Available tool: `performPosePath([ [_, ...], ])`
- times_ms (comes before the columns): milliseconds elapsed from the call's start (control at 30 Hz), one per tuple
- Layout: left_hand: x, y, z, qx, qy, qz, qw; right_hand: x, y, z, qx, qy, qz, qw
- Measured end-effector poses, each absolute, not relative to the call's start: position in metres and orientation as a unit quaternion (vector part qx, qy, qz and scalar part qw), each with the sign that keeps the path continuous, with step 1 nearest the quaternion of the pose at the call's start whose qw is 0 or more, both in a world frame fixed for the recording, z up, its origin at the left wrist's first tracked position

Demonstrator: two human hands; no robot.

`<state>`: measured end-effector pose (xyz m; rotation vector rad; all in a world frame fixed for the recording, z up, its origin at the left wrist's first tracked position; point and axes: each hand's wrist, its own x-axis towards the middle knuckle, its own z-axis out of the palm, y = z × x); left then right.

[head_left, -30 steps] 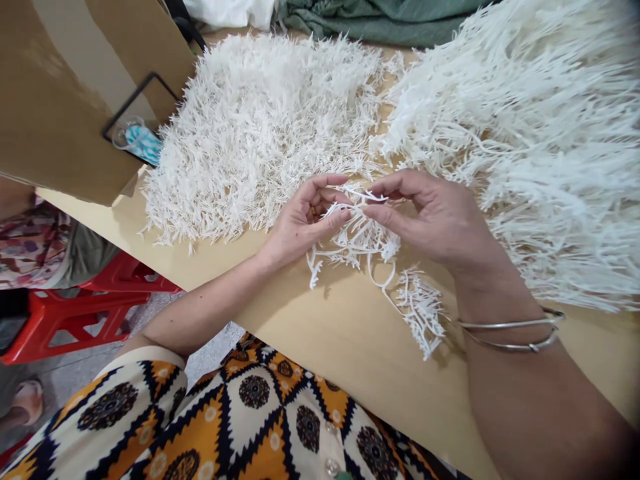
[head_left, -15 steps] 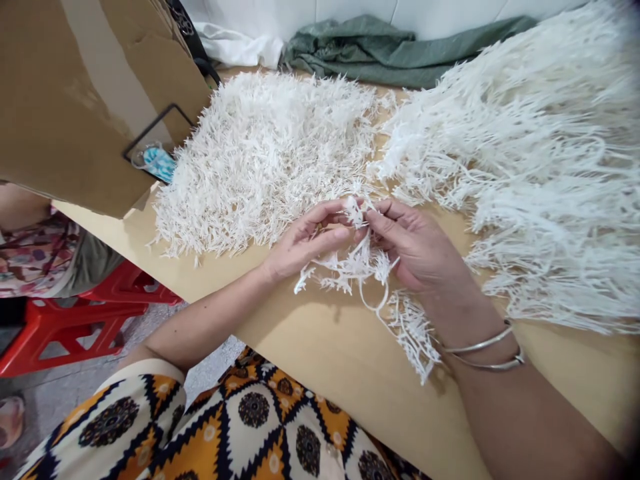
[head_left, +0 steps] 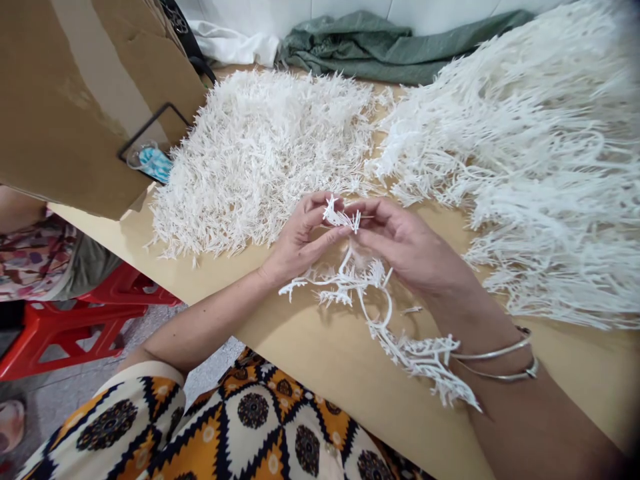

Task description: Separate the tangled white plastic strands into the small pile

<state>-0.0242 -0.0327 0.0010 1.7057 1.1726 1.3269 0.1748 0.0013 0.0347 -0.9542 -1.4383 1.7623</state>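
Observation:
Between my two hands is a white branching strand (head_left: 345, 217); my left hand (head_left: 300, 243) pinches it between thumb and fingers. From the right, my right hand (head_left: 407, 247) closes its thumb and fingertips on the same strand. Looped and feathery lengths dangle below the fingers, and a trailing piece (head_left: 430, 360) reaches my right forearm near two silver bangles. Behind my left hand spreads a pile of short white sprigs (head_left: 270, 147). A heap of longer white strands (head_left: 540, 167) lies at the right.
A taped cardboard box (head_left: 65, 127) stands at the left, with a blue-and-white item in a black frame against it. Green cloth (head_left: 365, 50) lies along the wall. Red stools (head_left: 60, 337) and a seated person's clothing show beside the table (head_left: 300, 353).
The held strand's upper tip has shifted left and now lies more sideways. The hanging part has swung right and spread out. My right hand has opened out slightly, and a small loose bit shows beneath it.

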Motion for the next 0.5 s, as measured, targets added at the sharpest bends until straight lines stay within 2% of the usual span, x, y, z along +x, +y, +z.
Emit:
performPosePath([
  [200, -0.024, -0.033, -0.005, 0.617, 0.448, 0.475, 0.44, 0.181, 0.003, 0.033, -0.381, -0.563, 0.651, 0.338],
  [500, -0.026, -0.033, 0.004, 0.676, 0.485, 0.405, 0.379, 0.174, 0.008, 0.017, -0.42, -0.572, 0.583, 0.395],
])
